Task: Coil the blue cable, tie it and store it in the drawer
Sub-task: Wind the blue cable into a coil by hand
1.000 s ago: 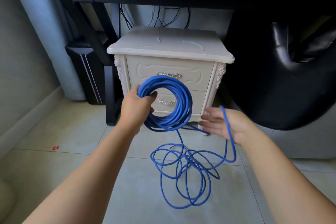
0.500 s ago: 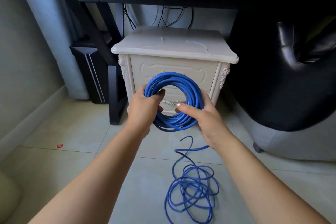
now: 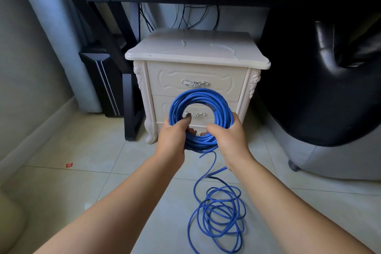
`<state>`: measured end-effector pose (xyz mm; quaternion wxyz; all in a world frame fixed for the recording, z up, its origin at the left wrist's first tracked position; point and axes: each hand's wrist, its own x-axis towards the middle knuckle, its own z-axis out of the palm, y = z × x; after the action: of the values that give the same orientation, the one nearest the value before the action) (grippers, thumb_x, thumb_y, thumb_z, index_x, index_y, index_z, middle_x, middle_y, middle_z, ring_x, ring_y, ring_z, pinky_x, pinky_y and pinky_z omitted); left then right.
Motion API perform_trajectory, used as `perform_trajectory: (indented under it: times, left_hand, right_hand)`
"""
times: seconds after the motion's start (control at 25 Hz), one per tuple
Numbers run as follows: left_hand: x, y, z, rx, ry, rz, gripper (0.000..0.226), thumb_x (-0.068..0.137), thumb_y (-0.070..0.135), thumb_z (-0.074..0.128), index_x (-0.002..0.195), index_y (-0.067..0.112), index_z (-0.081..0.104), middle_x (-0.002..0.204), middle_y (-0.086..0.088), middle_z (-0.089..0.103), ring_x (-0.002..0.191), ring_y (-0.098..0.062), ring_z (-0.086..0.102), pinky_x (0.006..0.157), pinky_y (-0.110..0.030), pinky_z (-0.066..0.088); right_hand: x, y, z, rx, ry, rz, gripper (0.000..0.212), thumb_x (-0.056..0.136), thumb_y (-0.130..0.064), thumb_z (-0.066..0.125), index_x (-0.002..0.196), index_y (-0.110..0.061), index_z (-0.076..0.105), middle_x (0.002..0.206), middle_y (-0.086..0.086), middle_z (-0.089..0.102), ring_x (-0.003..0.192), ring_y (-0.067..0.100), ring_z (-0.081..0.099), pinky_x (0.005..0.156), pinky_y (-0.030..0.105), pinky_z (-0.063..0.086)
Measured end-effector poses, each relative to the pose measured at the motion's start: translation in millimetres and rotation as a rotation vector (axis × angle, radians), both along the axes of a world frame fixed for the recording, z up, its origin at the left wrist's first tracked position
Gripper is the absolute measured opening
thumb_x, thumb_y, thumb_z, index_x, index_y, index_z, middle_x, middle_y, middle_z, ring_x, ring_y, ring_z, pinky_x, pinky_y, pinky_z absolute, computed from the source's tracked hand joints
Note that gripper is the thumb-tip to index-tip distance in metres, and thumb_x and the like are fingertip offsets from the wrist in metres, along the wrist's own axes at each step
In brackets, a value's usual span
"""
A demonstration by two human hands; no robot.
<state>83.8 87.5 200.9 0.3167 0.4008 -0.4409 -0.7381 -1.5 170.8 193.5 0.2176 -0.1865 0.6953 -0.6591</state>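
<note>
Before nightstand (image 3: 197, 77): left hand (image 3: 172, 140), right hand (image 3: 229, 140) both curled round blue cable (image 3: 201, 99) coil.

Drawers: the nightstand (image 3: 198, 51) had both fronts shut; the blue cable coil (image 3: 220, 102) hung before the lower handle (image 3: 196, 114); the upper handle (image 3: 195, 83) showed unblocked
Sides: a desk leg (image 3: 129, 109) stood just left; a black chair (image 3: 319, 99) stood near on the right
Floor: loose cable loops (image 3: 218, 212) littered the tiles (image 3: 82, 181)

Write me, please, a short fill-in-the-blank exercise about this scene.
1. The left hand and right hand hold the round blue cable coil; through it shows the silver handle of the ____ drawer.
2. The cable's loose blue loops lie on the tiled ____.
3. The cream carved nightstand has ____ drawers, both closed.
Missing words: lower; floor; two.
</note>
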Motion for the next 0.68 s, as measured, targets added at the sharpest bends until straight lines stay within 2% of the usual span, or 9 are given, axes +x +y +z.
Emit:
perform_trajectory:
  times: [0.12,0.2,0.32,0.4,0.48,0.6,0.68]
  left_hand:
    - [4,-9,9,-0.103,-0.103,-0.212,0.022,0.085,0.017,0.071,0.104,0.012,0.061,0.085,-0.006,0.066,0.082,-0.019,0.065,0.079,-0.037,0.051]
    - [8,-18,16,-0.271,-0.135,-0.267,0.035,0.081,0.017,0.075,0.114,0.019,0.062,0.098,-0.004,0.071,0.089,-0.015,0.068,0.083,-0.033,0.052]
    - [15,-23,21,-0.680,-0.240,-0.392,0.054,0.077,0.008,0.075,0.123,0.029,0.058,0.100,0.007,0.068,0.082,-0.004,0.066,0.074,-0.015,0.051]
    - [16,-25,18,-0.975,-0.371,-0.471,0.065,0.073,0.008,0.073,0.130,0.030,0.052,0.109,0.007,0.062,0.091,-0.005,0.063,0.080,-0.015,0.049]
    - [17,-22,16,-1.131,-0.419,-0.498,0.062,0.073,0.010,0.071,0.128,0.029,0.051,0.104,0.011,0.062,0.088,-0.003,0.060,0.075,-0.012,0.046]
    - [19,-18,18,-1.125,-0.397,-0.416,0.033,0.073,0.007,0.066,0.100,0.023,0.055,0.077,0.010,0.062,0.067,-0.003,0.056,0.057,-0.011,0.040]
    - [20,-17,19,-1.120,-0.395,-0.365,0.027,0.070,0.002,0.064,0.088,0.019,0.053,0.069,0.008,0.059,0.060,-0.005,0.053,0.052,-0.015,0.038]
  right_hand:
    - [-10,4,3,-0.004,0.051,-0.050,0.031,0.070,-0.006,0.061,0.088,-0.031,0.055,0.078,0.004,0.058,0.072,0.028,0.063,0.077,0.048,0.055]
    - [-15,9,8,0.059,0.180,-0.004,0.033,0.074,-0.005,0.060,0.091,-0.032,0.055,0.082,0.006,0.061,0.079,0.037,0.066,0.071,0.043,0.056]
    - [-17,13,13,0.230,0.483,0.108,0.037,0.076,-0.007,0.061,0.104,-0.030,0.054,0.087,-0.002,0.065,0.084,0.031,0.064,0.073,0.041,0.052]
    - [-10,15,20,0.405,0.742,0.208,0.043,0.077,-0.012,0.060,0.113,-0.034,0.051,0.096,-0.007,0.065,0.087,0.024,0.059,0.076,0.038,0.050]
    - [-4,16,25,0.493,0.887,0.260,0.045,0.079,-0.015,0.059,0.117,-0.036,0.049,0.101,-0.011,0.061,0.088,0.021,0.056,0.077,0.036,0.047]
    - [-1,17,27,0.416,0.868,0.245,0.044,0.079,-0.015,0.061,0.118,-0.034,0.052,0.099,-0.014,0.057,0.087,0.017,0.054,0.075,0.034,0.046]
    - [0,15,24,0.351,0.808,0.248,0.043,0.077,-0.014,0.064,0.114,-0.033,0.053,0.095,-0.016,0.056,0.085,0.014,0.053,0.073,0.032,0.046]
